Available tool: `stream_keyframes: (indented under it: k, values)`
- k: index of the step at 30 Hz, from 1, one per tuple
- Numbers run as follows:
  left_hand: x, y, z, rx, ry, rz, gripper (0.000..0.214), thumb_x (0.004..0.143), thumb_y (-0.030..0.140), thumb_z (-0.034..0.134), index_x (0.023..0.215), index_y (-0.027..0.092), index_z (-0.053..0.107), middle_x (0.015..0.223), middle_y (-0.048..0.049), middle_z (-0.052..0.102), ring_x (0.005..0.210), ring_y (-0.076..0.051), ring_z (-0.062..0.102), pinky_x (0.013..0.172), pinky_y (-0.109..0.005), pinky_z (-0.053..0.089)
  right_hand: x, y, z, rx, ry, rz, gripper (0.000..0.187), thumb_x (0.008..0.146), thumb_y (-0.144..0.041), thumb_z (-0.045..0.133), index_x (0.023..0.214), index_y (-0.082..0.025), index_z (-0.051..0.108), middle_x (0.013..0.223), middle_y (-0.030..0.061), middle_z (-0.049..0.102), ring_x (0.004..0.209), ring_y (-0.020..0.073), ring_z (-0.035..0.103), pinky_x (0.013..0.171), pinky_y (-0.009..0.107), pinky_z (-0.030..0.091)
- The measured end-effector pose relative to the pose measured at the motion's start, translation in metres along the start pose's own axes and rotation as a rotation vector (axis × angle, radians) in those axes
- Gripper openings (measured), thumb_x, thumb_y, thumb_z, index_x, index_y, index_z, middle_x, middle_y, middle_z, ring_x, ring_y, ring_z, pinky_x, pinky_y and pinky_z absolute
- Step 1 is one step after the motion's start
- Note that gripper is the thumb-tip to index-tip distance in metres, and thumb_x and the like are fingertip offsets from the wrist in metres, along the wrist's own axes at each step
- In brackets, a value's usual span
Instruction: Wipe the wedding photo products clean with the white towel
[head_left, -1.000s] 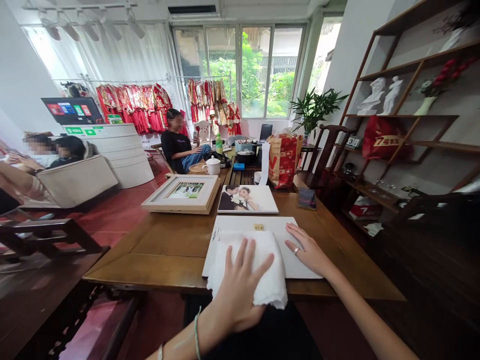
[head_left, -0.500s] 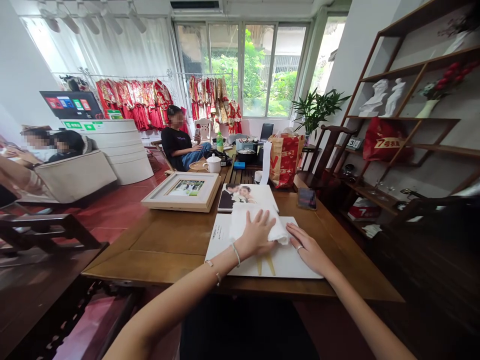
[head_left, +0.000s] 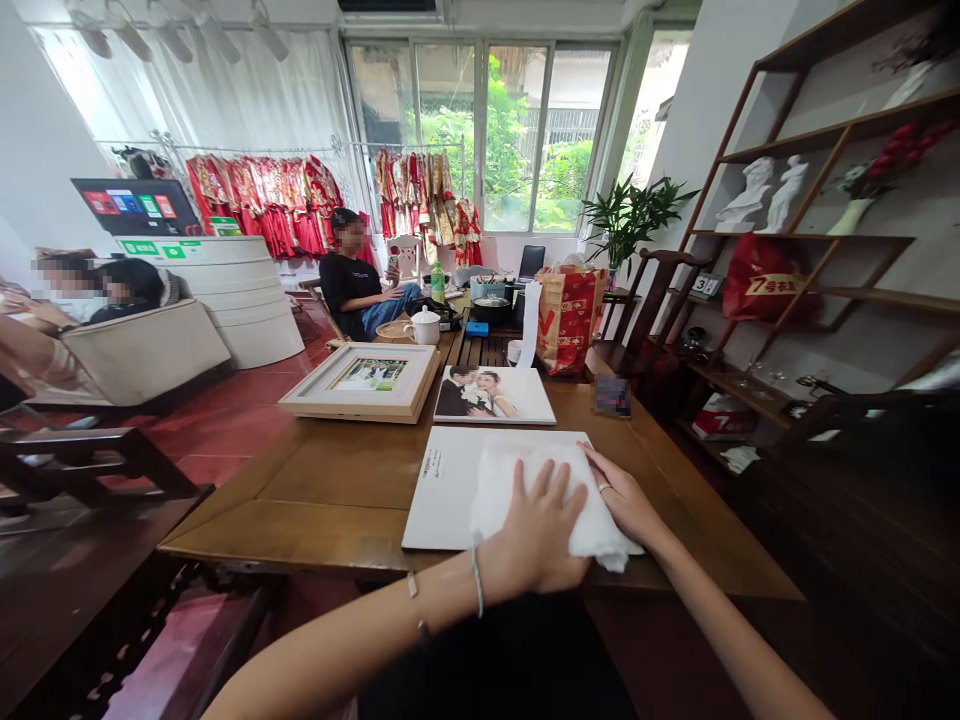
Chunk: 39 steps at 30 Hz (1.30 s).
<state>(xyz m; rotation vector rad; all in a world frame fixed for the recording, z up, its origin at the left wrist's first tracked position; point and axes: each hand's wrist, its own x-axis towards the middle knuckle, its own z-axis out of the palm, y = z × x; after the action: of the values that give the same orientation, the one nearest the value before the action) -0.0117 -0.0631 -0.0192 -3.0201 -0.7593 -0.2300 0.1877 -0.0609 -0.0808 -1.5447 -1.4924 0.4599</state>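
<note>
Under my left hand [head_left: 541,520] lies a folded white cloth [head_left: 499,490], pressed flat by spread fingers onto a white panel [head_left: 450,500]. The panel rests on the wooden table and has a barcode and small print at its left; whether it is a board or an album cover I cannot tell. My right hand [head_left: 622,500] rests at the panel's right edge with fingers stretched out, touching the cloth's side. Just beyond the panel lies a flat photo piece with a couple's portrait [head_left: 491,395]. A pale framed photograph [head_left: 364,382] sits to its left.
A small dark card-like object [head_left: 612,396] lies near the table's right edge. Farther back stand a white lidded mug [head_left: 425,325], a red patterned bag [head_left: 568,320] and a green bottle [head_left: 438,282]. A person [head_left: 356,275] sits behind. Wooden shelves [head_left: 817,240] rise at right.
My left hand has slid the cloth toward me and to the right, over the panel's near edge. The portrait is now uncovered. My right hand has shifted slightly along the panel's right side.
</note>
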Motion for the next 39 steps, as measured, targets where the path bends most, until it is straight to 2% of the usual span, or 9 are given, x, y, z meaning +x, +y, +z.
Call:
stream_keyframes:
  k: [6,9,12,19,23,28,34,36,39]
  values:
    - [0.063,-0.040,0.015,0.064,-0.015,0.036,0.064,0.083,0.051,0.045,0.136,0.018,0.034,0.145,-0.0152,0.028,0.132,-0.033,0.023,0.100,-0.062,0.019,-0.001,0.003,0.002,0.093,0.098,0.009,0.050,0.083,-0.030,0.043,0.131,-0.021,0.045,0.136,0.0073,0.049,0.125,0.0238,0.046,0.105,0.042,0.035]
    - [0.077,-0.045,0.024,0.069,-0.015,0.029,0.063,0.084,0.051,0.044,0.137,0.018,0.033,0.145,-0.0143,0.028,0.132,-0.032,0.022,0.101,-0.061,0.019,0.000,0.013,0.006,0.116,0.126,0.033,0.054,0.079,-0.026,0.047,0.132,-0.023,0.043,0.135,0.0063,0.050,0.123,0.0243,0.048,0.103,0.041,0.038]
    - [0.067,-0.035,0.028,0.068,-0.010,-0.015,0.065,0.083,0.049,0.045,0.137,0.015,0.034,0.146,-0.0169,0.026,0.133,-0.035,0.020,0.101,-0.062,0.018,0.002,0.020,0.008,0.119,0.105,0.025,0.051,0.082,-0.029,0.046,0.132,-0.025,0.044,0.135,0.0059,0.051,0.122,0.0241,0.049,0.102,0.042,0.039]
    - [-0.004,0.025,0.012,0.052,-0.052,-0.066,0.082,0.077,0.054,0.050,0.140,0.006,0.028,0.147,-0.0237,0.018,0.134,-0.042,0.010,0.102,-0.066,0.010,0.005,0.017,0.009,-0.008,0.069,-0.040,0.042,0.085,-0.034,0.043,0.124,-0.023,0.054,0.138,0.0070,0.047,0.129,0.0227,0.041,0.109,0.043,0.030]
    - [-0.022,0.044,0.006,0.003,-0.052,-0.056,0.085,0.077,0.055,0.050,0.141,0.005,0.026,0.147,-0.0260,0.014,0.134,-0.044,0.006,0.100,-0.069,0.007,0.005,0.014,0.009,0.020,-0.009,-0.054,0.043,0.085,-0.036,0.045,0.123,-0.021,0.055,0.137,0.0081,0.048,0.130,0.0232,0.039,0.110,0.044,0.028]
    - [0.002,0.036,0.006,-0.007,-0.044,-0.137,0.078,0.079,0.052,0.047,0.139,0.006,0.030,0.146,-0.0251,0.019,0.133,-0.043,0.011,0.100,-0.069,0.009,0.008,0.018,0.007,0.076,-0.001,0.022,0.041,0.089,-0.039,0.038,0.121,-0.024,0.057,0.134,0.0060,0.051,0.129,0.0222,0.040,0.109,0.044,0.029]
    - [0.046,-0.002,0.009,0.003,-0.062,-0.295,0.074,0.080,0.049,0.049,0.139,0.009,0.032,0.146,-0.0217,0.022,0.133,-0.040,0.016,0.101,-0.066,0.012,0.005,0.023,0.004,0.080,-0.049,-0.037,0.045,0.081,-0.033,0.048,0.125,-0.023,0.054,0.136,0.0070,0.049,0.130,0.0244,0.039,0.109,0.046,0.029]
    - [0.048,-0.012,0.011,0.000,-0.037,-0.324,0.071,0.081,0.049,0.047,0.139,0.010,0.033,0.146,-0.0203,0.023,0.133,-0.039,0.016,0.101,-0.065,0.013,0.003,0.021,0.005,0.026,-0.040,-0.076,0.047,0.078,-0.029,0.052,0.125,-0.024,0.054,0.136,0.0063,0.049,0.130,0.0245,0.039,0.110,0.046,0.027]
    - [0.031,-0.011,0.010,0.001,-0.007,-0.279,0.069,0.081,0.048,0.046,0.138,0.012,0.032,0.147,-0.0192,0.023,0.134,-0.038,0.014,0.102,-0.065,0.012,0.002,0.014,0.005,-0.037,-0.033,-0.106,0.045,0.078,-0.029,0.052,0.123,-0.024,0.056,0.135,0.0063,0.051,0.129,0.0245,0.040,0.110,0.047,0.028]
